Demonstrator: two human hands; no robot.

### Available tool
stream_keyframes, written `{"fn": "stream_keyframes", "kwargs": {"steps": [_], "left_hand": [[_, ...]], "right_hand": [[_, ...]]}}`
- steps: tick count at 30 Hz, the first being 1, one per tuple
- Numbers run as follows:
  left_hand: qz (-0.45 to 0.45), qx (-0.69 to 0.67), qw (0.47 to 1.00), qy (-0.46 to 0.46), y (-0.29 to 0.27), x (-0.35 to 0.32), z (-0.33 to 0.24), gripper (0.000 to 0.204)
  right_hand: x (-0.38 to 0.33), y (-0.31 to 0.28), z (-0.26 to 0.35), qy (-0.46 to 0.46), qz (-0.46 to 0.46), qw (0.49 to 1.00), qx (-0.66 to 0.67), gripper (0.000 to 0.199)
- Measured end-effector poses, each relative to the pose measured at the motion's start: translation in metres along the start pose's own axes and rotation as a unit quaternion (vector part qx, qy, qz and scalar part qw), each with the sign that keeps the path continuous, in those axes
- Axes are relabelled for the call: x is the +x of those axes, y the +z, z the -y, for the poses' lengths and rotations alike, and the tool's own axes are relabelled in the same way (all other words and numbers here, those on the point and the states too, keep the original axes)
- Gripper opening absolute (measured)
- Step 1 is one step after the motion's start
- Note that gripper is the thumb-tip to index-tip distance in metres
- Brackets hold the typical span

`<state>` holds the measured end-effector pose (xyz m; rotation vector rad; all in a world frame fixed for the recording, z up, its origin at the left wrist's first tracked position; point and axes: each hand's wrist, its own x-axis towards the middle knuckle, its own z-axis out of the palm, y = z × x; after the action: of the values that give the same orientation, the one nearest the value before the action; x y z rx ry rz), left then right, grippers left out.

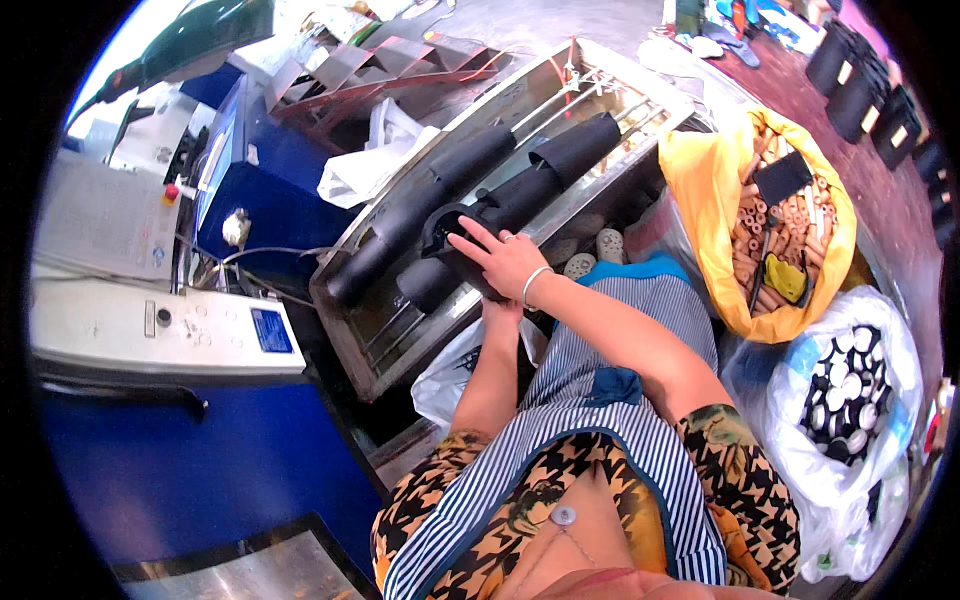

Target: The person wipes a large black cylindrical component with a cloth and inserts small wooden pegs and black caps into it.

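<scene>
A dark, hollow black tube [437, 226] is held up at an angle, its round mouth facing me. My left hand [503, 312] grips it from below, most of its fingers hidden behind the tube. Over the tube's mouth lies my right hand [503, 262], with index and middle fingers stretched out and apart; its thumb is out of sight. Behind them, long black cylinders [400, 228] and a second row of black cylinders [575, 147] sit along metal rods in a metal-rimmed trough [352, 372]. The tube overlaps the second row, so whether it touches is unclear.
At right stand a yellow sack [708, 215] of tan tubes and a clear plastic bag [800, 490] of black-and-white round parts. On the left are a blue machine [275, 180] and a white panel [215, 335]. Black cylinders [855, 100] line the far right floor.
</scene>
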<state>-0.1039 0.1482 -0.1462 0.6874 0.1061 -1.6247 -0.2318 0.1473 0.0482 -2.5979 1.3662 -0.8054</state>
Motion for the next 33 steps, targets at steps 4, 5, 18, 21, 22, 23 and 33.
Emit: {"fn": "stream_keyframes", "kwargs": {"steps": [4, 5, 18, 21, 22, 23, 33], "left_hand": [[-0.199, 0.278, 0.922, 0.181, -0.027, -0.043, -0.048, 0.026], [-0.236, 0.391, 0.807, 0.374, -0.018, -0.051, -0.074, 0.023], [0.096, 0.911, 0.196, 0.351, 0.194, -0.057, -0.086, 0.04], [0.137, 0.9, 0.182, 0.371, 0.196, -0.068, -0.085, 0.038], [0.139, 0.898, 0.189, 0.371, 0.193, -0.069, -0.088, 0.038], [0.133, 0.899, 0.193, 0.371, 0.188, -0.073, -0.096, 0.037], [0.136, 0.902, 0.191, 0.362, 0.204, -0.063, -0.09, 0.05]], "right_hand": [[-0.015, 0.02, -0.011, -0.003, 0.024, 0.999, 0.03, 0.074], [-0.018, 0.019, -0.008, -0.003, 0.027, 0.999, 0.043, 0.077], [-0.178, -0.128, -0.184, 0.208, -0.134, 0.962, -0.116, 0.012], [-0.285, -0.171, -0.229, 0.291, 0.051, 0.943, -0.154, 0.029], [-0.31, -0.183, -0.239, 0.335, 0.125, 0.925, -0.125, 0.031], [-0.317, -0.191, -0.236, 0.348, 0.203, 0.893, -0.198, 0.027], [-0.34, -0.182, -0.305, 0.518, -0.29, 0.805, -0.028, 0.032]]}}
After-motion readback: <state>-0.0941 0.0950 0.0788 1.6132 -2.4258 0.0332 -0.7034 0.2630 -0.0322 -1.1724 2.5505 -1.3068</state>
